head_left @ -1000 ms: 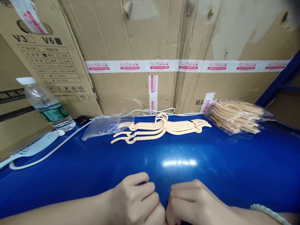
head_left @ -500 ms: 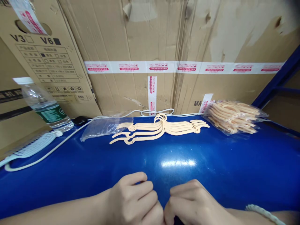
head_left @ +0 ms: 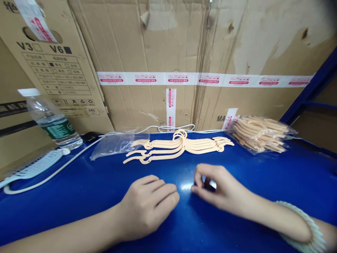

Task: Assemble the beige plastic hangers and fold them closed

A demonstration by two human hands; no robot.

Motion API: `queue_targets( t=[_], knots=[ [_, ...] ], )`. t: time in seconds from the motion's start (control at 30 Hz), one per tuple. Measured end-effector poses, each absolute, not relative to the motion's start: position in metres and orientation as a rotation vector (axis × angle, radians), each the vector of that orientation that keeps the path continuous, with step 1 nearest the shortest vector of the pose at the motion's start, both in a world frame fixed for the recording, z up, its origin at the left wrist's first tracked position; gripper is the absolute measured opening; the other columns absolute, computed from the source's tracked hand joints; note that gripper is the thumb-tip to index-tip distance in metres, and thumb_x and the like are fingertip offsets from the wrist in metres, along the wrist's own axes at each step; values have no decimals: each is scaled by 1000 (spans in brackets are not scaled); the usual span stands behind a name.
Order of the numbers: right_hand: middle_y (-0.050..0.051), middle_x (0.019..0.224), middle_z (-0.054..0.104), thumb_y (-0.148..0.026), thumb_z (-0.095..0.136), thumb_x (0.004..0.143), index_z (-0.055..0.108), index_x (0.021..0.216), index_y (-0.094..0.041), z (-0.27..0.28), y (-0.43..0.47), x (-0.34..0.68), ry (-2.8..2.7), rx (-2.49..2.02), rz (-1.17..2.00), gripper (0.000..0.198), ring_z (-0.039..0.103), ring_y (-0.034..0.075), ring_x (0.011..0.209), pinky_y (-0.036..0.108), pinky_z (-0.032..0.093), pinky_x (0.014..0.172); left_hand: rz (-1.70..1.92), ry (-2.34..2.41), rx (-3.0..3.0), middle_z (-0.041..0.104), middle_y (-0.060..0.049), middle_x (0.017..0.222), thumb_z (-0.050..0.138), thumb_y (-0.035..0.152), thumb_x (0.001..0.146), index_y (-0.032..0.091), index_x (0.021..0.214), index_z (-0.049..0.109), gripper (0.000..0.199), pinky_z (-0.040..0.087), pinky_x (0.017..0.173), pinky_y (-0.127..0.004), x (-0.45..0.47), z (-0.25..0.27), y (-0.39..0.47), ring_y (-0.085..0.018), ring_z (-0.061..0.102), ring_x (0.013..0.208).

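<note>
A fanned stack of beige plastic folding hangers (head_left: 200,144) lies flat on the blue table (head_left: 86,200), hooks toward the back. My left hand (head_left: 151,203) is closed, knuckles up, at the front middle of the table, and nothing shows in its curled fingers. To its right, my right hand (head_left: 218,184) is loosely bent, thumb and fingertips apart with blue table visible through the gap. Both hands are in front of the hangers and touch neither them nor each other. A clear plastic bag (head_left: 113,146) lies by the hangers' left end.
More beige hangers in clear bags (head_left: 263,133) are piled at the back right. On the left are a water bottle (head_left: 56,124), a pale blue hairbrush (head_left: 39,165) and a white cable (head_left: 71,163). Large cardboard boxes (head_left: 147,109) stand along the back.
Both hands have moved up and forward over the table. They have come apart, the right shifting rightward and its fingers loosening from a fist. The hangers lie as before.
</note>
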State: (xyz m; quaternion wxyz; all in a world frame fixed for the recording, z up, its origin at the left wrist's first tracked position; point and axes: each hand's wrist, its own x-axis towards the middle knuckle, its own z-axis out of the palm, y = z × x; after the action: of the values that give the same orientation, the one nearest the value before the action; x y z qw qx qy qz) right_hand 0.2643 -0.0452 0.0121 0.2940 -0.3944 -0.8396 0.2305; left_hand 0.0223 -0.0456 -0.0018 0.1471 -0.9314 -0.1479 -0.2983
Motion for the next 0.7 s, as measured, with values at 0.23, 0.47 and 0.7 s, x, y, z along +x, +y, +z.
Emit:
queue_targets(
  t=[0.23, 0.47, 0.7],
  knots=[
    [8, 83, 71, -21, 51, 91, 67, 82, -19, 10, 28, 330, -2314, -1253, 72, 19, 64, 23, 79, 35, 48, 73, -745, -716, -2830, 62, 2, 69, 37, 6, 91, 19, 88, 50, 19, 38, 53, -29, 14, 2, -35, -15, 54, 52],
    [12, 104, 69, -19, 51, 91, 67, 101, -18, -14, 37, 356, -2391, -1197, -149, 19, 62, 28, 101, 48, 49, 92, -786, -970, -2965, 57, 1, 67, 32, 15, 96, 20, 79, 47, 24, 38, 55, -27, 14, -3, -35, -14, 52, 56],
    [11, 102, 69, -24, 53, 92, 66, 98, -20, -16, 35, 360, -2349, -1170, -56, 16, 62, 27, 99, 46, 50, 88, -966, -1331, -3166, 57, 1, 67, 41, 19, 93, 19, 74, 53, 22, 41, 57, -24, 17, -6, -35, -12, 51, 60]
  ],
)
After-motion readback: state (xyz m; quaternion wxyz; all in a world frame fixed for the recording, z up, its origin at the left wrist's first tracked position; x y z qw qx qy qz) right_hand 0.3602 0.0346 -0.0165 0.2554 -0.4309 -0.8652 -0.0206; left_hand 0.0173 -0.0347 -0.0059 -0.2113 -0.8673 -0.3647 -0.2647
